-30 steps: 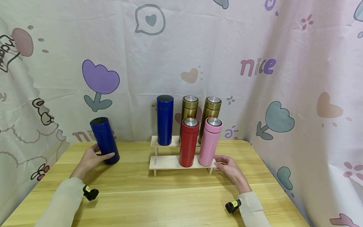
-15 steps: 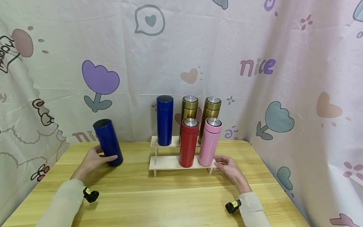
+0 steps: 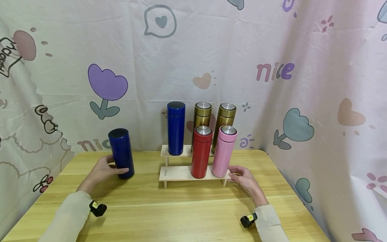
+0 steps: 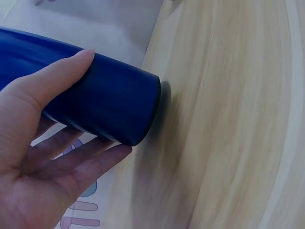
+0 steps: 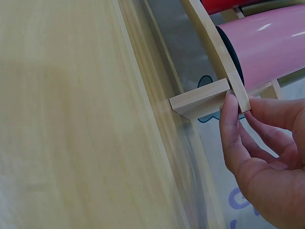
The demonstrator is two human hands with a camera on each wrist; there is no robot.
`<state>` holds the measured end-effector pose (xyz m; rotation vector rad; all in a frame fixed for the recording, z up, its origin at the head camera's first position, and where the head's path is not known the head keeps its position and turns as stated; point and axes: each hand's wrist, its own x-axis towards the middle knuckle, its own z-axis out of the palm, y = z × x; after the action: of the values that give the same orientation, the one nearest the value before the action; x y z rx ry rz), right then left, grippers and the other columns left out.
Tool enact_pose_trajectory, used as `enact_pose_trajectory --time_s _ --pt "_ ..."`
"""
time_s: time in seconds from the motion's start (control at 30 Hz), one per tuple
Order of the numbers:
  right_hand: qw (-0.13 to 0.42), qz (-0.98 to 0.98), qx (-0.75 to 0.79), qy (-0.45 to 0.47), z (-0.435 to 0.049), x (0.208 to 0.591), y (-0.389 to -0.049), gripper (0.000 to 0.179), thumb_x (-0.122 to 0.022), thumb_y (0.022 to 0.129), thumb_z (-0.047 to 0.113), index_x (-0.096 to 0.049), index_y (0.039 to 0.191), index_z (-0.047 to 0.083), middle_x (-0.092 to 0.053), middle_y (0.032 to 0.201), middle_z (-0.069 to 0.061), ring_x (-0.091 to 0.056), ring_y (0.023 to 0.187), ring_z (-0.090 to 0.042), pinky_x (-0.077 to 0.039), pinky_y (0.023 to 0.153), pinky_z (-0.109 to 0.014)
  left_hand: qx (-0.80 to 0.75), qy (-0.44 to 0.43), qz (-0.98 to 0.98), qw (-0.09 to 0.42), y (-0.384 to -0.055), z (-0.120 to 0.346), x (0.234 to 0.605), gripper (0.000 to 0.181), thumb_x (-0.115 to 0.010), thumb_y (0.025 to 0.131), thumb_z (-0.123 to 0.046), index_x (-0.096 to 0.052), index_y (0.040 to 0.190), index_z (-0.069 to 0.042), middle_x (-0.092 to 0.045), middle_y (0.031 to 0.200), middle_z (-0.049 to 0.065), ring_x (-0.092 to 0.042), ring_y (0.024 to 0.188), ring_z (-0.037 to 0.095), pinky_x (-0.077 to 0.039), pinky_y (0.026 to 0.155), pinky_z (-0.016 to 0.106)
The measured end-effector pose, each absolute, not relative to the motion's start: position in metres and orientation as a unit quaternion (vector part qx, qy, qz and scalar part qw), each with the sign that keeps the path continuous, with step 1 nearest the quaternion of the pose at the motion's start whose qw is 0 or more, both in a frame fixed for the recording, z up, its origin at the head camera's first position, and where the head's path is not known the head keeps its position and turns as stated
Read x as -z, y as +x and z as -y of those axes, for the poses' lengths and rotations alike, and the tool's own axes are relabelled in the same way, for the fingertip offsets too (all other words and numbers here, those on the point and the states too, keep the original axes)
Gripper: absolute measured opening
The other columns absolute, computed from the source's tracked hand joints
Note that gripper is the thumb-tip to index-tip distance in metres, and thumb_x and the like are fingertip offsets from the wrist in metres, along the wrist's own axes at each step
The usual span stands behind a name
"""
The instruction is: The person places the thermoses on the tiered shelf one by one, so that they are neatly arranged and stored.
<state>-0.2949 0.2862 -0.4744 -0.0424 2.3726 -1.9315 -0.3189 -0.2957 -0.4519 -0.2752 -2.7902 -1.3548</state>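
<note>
On the left, my left hand [image 3: 102, 170] holds a dark blue thermos flask [image 3: 121, 151] low on its body, thumb on one side and fingers on the other. The flask leans slightly left, its base close over the table, with a shadow beside it in the left wrist view. At the right end of a two-tier wooden stand [image 3: 176, 172], my right hand [image 3: 244, 180] pinches the lower board's edge [image 5: 242, 102] between thumb and fingers. A red flask [image 3: 201, 153] and a pink flask [image 3: 224, 151] stand on that lower board.
The upper tier carries another blue flask [image 3: 176, 129] at its left and two gold flasks [image 3: 203, 114], partly hidden by the front ones. A wooden table [image 3: 169, 215] lies under everything. A patterned cloth [image 3: 193, 50] hangs behind and along the sides.
My left hand has moved the blue flask right and slightly nearer, and the flask has become more upright. The right hand and the stand have stayed put.
</note>
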Motion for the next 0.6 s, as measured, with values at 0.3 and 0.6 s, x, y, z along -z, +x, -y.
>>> enact_pose_trajectory --time_s 0.3,0.6 --pt "0.044 -0.77 0.637 -0.013 -0.286 0.475 -0.295 0.042 -0.062 0.098 -0.001 -0.054 0.138 -0.013 -0.06 0.127 -0.027 -0.068 0.092 -0.016 -0.063 0.085 -0.027 0.444 -0.118 0.888 0.023 -0.317 0.284 0.448 0.078 -0.087 0.085 -0.025 -0.049 0.142 0.013 -0.06 0.137 0.035 -0.069 0.115 0.042 -0.062 0.085 0.027" --pt "0.043 -0.771 0.635 -0.012 -0.286 0.475 -0.295 0.043 -0.062 0.098 -0.001 -0.054 0.139 -0.012 -0.059 0.13 -0.029 -0.067 0.094 -0.016 -0.063 0.085 -0.026 0.446 -0.136 0.884 0.03 -0.315 0.27 0.442 0.076 -0.087 0.085 -0.026 -0.051 0.141 0.012 -0.062 0.134 0.034 -0.069 0.114 0.04 -0.063 0.088 0.038"
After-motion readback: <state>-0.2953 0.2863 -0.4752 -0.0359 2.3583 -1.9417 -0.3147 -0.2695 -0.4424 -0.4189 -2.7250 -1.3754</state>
